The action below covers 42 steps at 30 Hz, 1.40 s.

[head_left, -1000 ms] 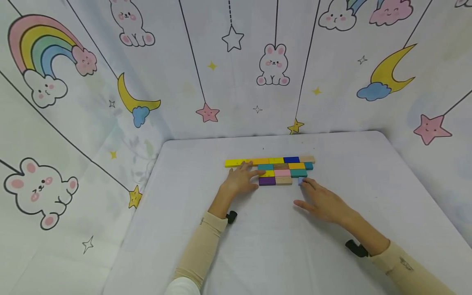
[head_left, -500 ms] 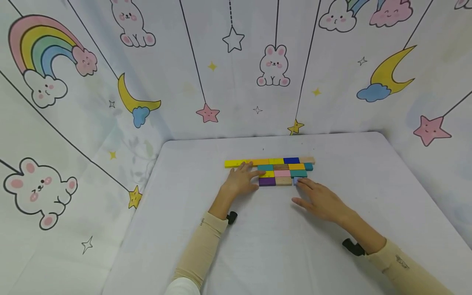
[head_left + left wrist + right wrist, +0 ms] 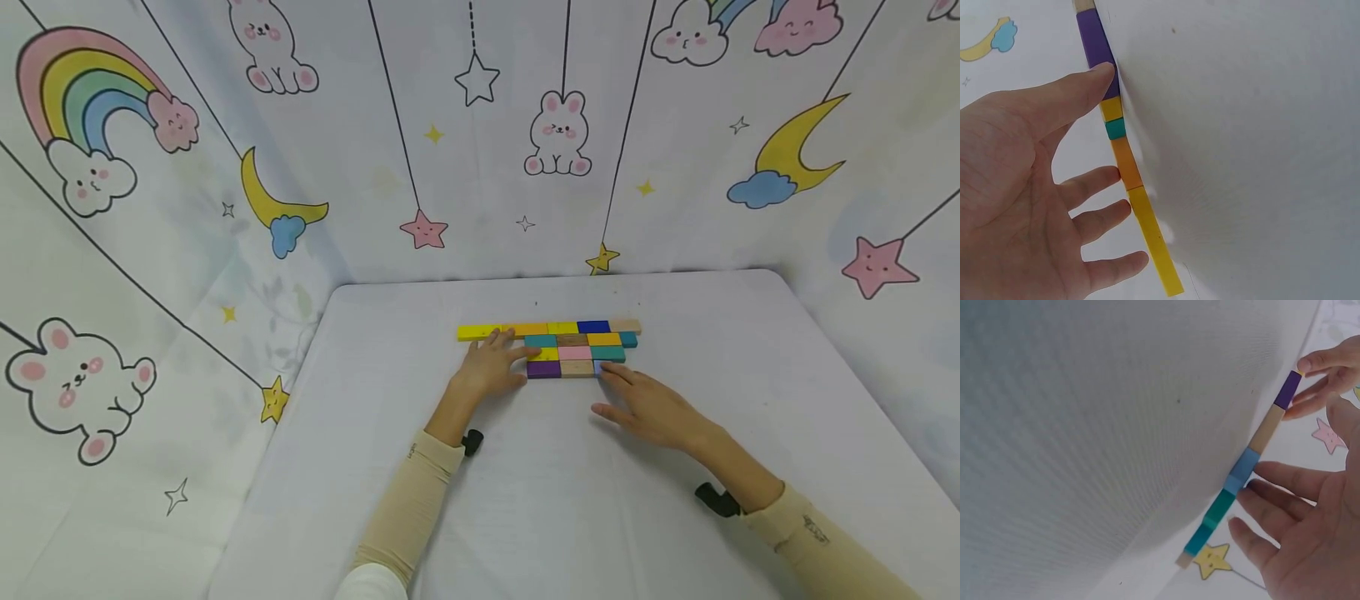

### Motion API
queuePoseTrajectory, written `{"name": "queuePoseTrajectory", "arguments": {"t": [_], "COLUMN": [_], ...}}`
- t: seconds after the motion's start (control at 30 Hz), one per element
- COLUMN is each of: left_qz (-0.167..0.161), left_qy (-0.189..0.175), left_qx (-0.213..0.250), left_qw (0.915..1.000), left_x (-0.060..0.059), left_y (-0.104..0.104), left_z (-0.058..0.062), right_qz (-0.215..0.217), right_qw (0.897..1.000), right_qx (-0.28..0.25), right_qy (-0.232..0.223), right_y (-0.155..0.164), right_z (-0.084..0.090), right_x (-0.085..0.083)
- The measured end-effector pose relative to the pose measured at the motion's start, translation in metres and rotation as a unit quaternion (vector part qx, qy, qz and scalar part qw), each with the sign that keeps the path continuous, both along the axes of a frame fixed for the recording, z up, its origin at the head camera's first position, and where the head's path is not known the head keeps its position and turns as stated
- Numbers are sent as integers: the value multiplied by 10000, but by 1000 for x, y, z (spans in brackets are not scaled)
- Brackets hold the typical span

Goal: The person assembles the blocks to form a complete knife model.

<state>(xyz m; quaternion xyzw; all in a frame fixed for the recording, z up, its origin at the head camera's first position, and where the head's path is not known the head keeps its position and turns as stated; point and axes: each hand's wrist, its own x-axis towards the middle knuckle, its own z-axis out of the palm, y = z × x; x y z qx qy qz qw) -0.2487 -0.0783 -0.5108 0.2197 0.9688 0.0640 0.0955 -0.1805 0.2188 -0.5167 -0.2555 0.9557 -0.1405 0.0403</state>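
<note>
Flat colored blocks lie in several rows pressed side by side on the table. My left hand [image 3: 489, 367] rests at their left end, its fingers extended against the blocks; in the left wrist view the thumb touches the purple block [image 3: 1094, 37], and fingertips meet the orange block [image 3: 1126, 162] and long yellow block [image 3: 1157, 244]. At the front row's right end sits a light blue block [image 3: 597, 367], beside the tan block [image 3: 577, 368]. Extended fingers of my right hand [image 3: 660, 408] touch the light blue block, partly covering it in the head view; the thumb stands apart.
A white cloth-covered table [image 3: 540, 500] holds the blocks. The back row, with a dark blue block [image 3: 593, 327], extends farther left than the front rows. Behind stands a white curtain [image 3: 480, 183] printed with stars, moons and rabbits.
My right hand has slid left with the light blue block, closing its gap to the tan block. The left hand has stayed in place.
</note>
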Motion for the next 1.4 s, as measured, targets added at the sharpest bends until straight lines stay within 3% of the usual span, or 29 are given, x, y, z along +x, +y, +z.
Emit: {"name": "queuePoseTrajectory", "arguments": {"t": [0.5, 0.93, 1.4], "left_qz": [-28, 32, -50], "left_qy": [138, 113, 162], "left_qx": [-199, -81, 123], "left_qw": [9997, 9999, 9998], "left_x": [-2, 2, -2], "left_y": [2, 1, -3], "left_z": [-2, 3, -3], "right_qz": [-31, 55, 22], "right_qw": [9999, 9999, 9996], "right_qx": [-69, -125, -228], "right_qy": [-141, -41, 192], "right_y": [1, -2, -8], "right_z": [-2, 1, 4], "right_x": [-5, -6, -9]}}
